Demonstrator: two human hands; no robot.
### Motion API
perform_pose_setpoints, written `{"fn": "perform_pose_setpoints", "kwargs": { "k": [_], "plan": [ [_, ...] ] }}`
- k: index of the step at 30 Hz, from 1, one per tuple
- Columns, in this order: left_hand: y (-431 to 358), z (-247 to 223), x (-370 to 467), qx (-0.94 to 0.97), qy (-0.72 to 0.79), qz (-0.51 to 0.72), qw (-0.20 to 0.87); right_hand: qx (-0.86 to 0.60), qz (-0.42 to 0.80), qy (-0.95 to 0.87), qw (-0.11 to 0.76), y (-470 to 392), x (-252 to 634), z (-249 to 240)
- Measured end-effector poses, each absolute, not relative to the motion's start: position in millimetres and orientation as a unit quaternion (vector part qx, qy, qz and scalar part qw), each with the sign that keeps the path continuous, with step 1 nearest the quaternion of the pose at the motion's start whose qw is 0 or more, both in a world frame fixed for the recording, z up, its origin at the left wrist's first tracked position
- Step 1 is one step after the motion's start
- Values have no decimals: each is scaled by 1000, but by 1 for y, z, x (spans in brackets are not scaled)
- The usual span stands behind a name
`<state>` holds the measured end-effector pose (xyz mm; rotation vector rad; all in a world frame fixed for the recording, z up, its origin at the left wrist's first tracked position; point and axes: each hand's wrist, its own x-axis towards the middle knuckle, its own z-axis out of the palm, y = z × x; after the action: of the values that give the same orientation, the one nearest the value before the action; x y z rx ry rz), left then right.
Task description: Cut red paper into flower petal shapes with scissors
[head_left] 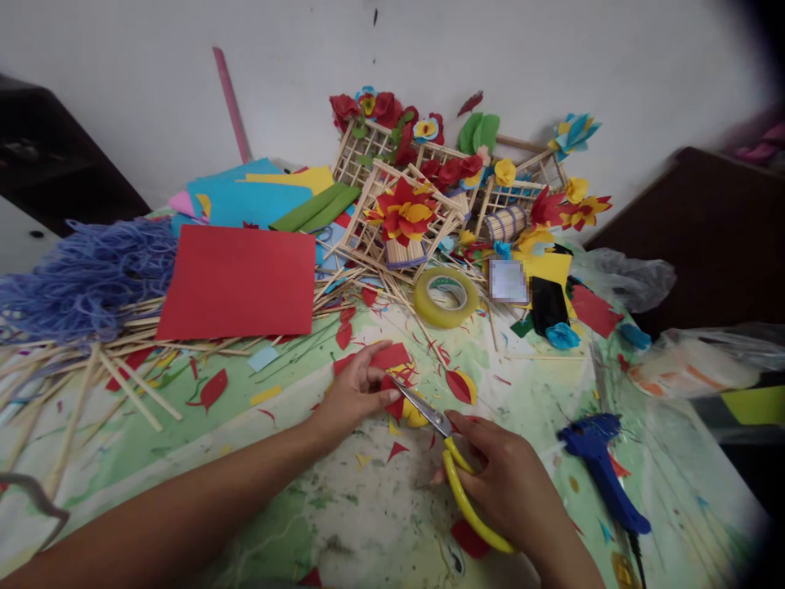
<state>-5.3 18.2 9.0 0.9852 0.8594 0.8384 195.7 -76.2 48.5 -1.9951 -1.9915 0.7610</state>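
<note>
My left hand [356, 384] pinches a small piece of red paper [391, 357] near the middle of the table. In my right hand [500, 466] is a pair of scissors [471, 503] with yellow handles, my fingers wrapped round the loops. The blades point up and left, and their tips meet the red paper beside my left thumb. Just under the blades lies a yellow paper piece [415, 415]. Red and yellow scraps are scattered around both hands, among them a red petal shape with a yellow one [459, 386].
A blue glue gun [604, 470] lies at the right. Behind my hands are a roll of tape [446, 298], a red sheet [239, 282], purple yarn [86, 274], a black phone [548, 304], and stick frames with paper flowers [401, 211]. Thin wooden sticks [132, 384] spread at the left.
</note>
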Motion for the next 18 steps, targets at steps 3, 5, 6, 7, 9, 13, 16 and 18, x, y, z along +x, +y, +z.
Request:
{"fn": "perform_pose_setpoints", "kwargs": {
  "k": [3, 5, 6, 7, 9, 13, 16, 18],
  "plan": [
    [18, 10, -5, 445, 387, 380, 713, -678, 268, -675, 113, -76, 195, 50],
    [18, 9, -5, 444, 387, 380, 713, -678, 271, -673, 115, -75, 195, 50],
    [18, 9, -5, 442, 386, 380, 715, -678, 272, -673, 116, -75, 195, 50],
    [18, 9, -5, 439, 385, 382, 716, -678, 272, -673, 118, -75, 195, 50],
    [18, 9, -5, 433, 383, 386, 719, -677, 271, -673, 119, -75, 195, 50],
    [18, 8, -4, 418, 380, 392, 726, -681, 258, -675, 119, -76, 196, 48],
    [18, 7, -4, 417, 377, 400, 724, -689, 234, -673, 131, -77, 195, 47],
    [18, 7, -4, 415, 375, 405, 723, -692, 220, -671, 148, -78, 194, 47]
  ]
}}
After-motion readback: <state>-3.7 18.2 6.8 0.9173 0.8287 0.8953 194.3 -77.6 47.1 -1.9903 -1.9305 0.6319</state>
